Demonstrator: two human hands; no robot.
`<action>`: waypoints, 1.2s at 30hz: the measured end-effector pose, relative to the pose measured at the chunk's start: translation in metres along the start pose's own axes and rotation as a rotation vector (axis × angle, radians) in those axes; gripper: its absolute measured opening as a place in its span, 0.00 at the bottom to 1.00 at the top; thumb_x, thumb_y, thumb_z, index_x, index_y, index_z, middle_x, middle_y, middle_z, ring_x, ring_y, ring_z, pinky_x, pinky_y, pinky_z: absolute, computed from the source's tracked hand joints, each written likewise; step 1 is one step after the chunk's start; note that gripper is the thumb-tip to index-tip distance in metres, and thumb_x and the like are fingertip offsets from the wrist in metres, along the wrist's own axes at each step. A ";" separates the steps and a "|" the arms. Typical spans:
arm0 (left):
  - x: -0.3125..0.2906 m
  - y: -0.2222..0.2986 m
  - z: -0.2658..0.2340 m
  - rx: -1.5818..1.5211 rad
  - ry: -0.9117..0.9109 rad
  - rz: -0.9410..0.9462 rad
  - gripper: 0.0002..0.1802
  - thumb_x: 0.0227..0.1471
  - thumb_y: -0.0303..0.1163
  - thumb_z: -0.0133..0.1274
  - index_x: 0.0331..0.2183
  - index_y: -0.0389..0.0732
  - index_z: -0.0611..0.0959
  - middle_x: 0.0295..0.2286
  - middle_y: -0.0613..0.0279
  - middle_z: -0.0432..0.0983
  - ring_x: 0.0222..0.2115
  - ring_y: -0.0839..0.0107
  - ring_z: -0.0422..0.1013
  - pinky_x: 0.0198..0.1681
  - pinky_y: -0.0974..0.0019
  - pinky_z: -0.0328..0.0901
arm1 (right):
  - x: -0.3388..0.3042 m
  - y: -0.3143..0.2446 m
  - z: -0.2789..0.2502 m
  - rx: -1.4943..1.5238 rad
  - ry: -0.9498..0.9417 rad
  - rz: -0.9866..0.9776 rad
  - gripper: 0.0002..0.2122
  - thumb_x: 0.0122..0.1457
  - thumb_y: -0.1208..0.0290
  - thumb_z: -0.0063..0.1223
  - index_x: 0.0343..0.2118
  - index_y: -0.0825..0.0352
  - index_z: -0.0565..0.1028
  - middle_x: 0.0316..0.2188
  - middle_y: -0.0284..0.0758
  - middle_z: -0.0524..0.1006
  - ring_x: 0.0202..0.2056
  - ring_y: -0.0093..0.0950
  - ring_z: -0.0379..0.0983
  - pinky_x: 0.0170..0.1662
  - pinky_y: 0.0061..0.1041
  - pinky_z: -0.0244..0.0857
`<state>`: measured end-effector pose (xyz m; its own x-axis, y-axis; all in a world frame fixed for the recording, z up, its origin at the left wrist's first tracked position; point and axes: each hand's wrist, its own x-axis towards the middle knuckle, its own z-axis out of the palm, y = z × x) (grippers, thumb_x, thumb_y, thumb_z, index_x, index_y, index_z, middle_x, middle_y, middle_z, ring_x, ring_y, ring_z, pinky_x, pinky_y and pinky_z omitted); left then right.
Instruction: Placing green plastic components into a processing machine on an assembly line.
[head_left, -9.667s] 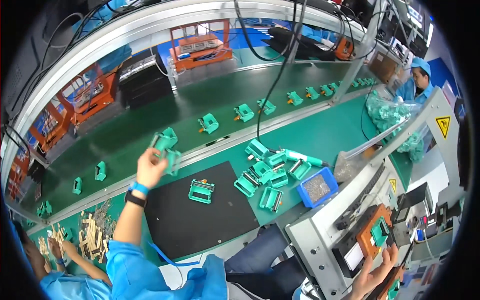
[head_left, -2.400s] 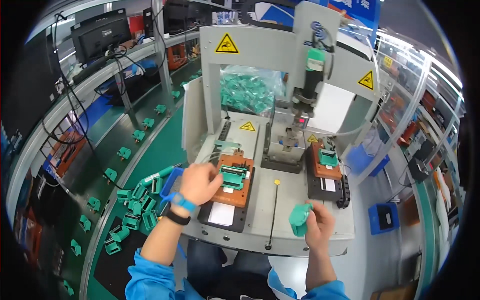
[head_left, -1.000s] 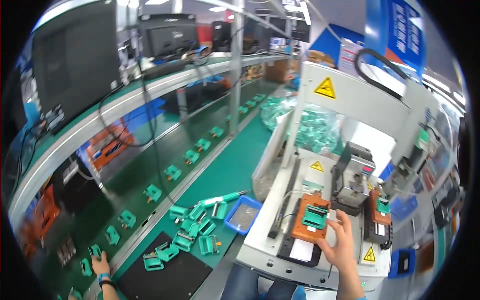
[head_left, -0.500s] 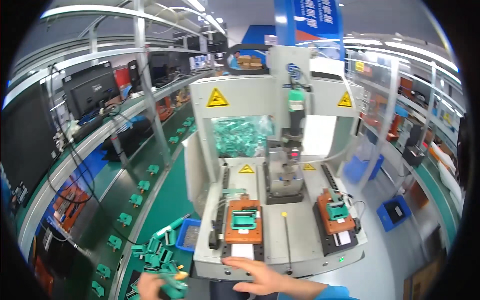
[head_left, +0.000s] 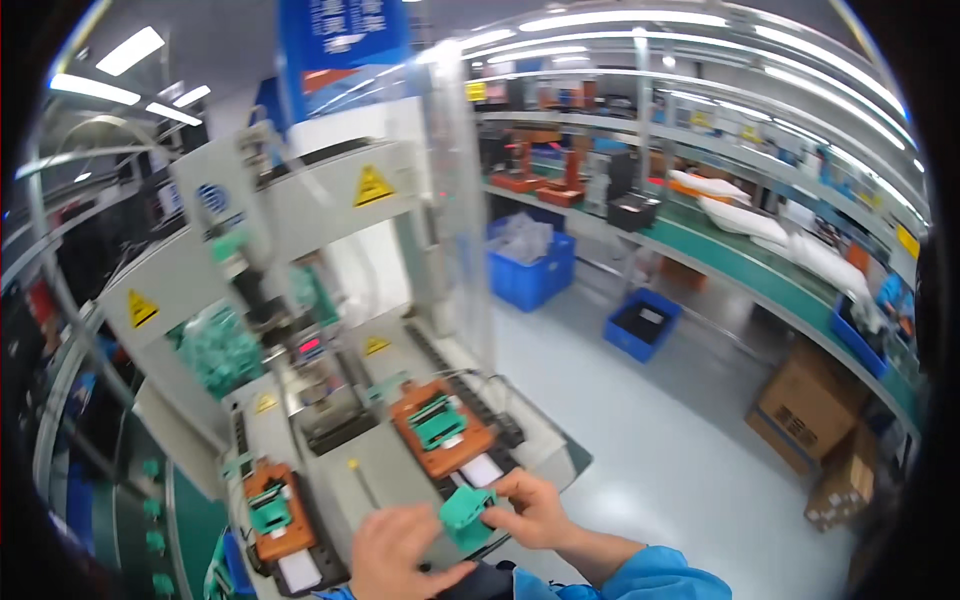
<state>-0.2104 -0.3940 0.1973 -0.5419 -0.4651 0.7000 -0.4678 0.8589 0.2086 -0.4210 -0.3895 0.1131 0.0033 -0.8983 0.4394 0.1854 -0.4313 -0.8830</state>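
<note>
Both hands, left (head_left: 400, 550) and right (head_left: 535, 508), pinch the green part (head_left: 467, 510), fingers clamped; it should sit square in the orange jig (head_left: 442, 438).

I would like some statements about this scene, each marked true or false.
1. Both hands hold one green part. True: the left hand and right hand meet on it.
2. The right orange fixture is empty. False: a green part sits on it.
3. The left orange fixture carries a green part. True.
4. The blue crates on the floor are red. False: they are blue.
5. Cardboard boxes stand on the floor at the right. True.
</note>
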 end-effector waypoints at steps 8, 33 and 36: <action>0.039 -0.092 0.080 -0.227 -0.016 -0.686 0.16 0.42 0.34 0.60 0.19 0.33 0.72 0.12 0.61 0.63 0.16 0.72 0.61 0.19 0.66 0.55 | 0.000 -0.009 -0.090 -0.317 0.291 -0.060 0.09 0.53 0.81 0.54 0.39 0.72 0.73 0.36 0.37 0.75 0.38 0.23 0.71 0.41 0.23 0.66; -0.228 -0.022 -0.218 -0.233 0.744 -1.120 0.12 0.55 0.35 0.47 0.39 0.39 0.72 0.32 0.72 0.67 0.32 0.83 0.63 0.35 0.76 0.59 | 0.211 -0.001 -0.020 -0.920 -0.813 -0.245 0.08 0.51 0.72 0.55 0.35 0.65 0.77 0.32 0.38 0.77 0.38 0.36 0.70 0.46 0.34 0.59; -0.294 0.014 -0.254 0.162 1.306 -1.225 0.16 0.56 0.38 0.47 0.43 0.40 0.74 0.35 0.68 0.69 0.34 0.79 0.64 0.38 0.74 0.58 | 0.213 0.001 -0.007 -0.862 -0.777 -0.245 0.10 0.48 0.73 0.57 0.35 0.67 0.77 0.32 0.40 0.77 0.37 0.38 0.70 0.44 0.33 0.63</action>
<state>0.1200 -0.1911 0.1683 0.9362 -0.2336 0.2626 -0.2383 0.1271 0.9628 -0.4274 -0.5817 0.2042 0.7107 -0.6202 0.3322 -0.4581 -0.7663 -0.4505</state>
